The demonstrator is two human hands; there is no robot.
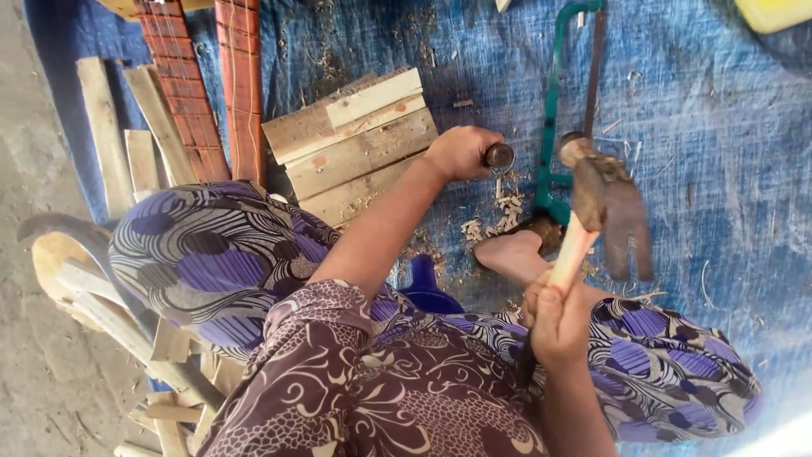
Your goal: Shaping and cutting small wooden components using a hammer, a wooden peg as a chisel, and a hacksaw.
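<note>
The right hand (554, 317) grips a raised claw hammer with a pale wooden handle (592, 211); the left hand (461, 152) is clenched round a dark round-ended chisel handle (499, 155) held over the blue tarpaulin (719, 127); pale wood shavings (499, 216) already lie beneath, so carving seems underway, unfinished.

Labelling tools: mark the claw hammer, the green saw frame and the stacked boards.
claw hammer (611, 203), head view, rusty head.
green saw frame (551, 110), head view, long bar.
stacked boards (359, 140), head view, top board.
</note>
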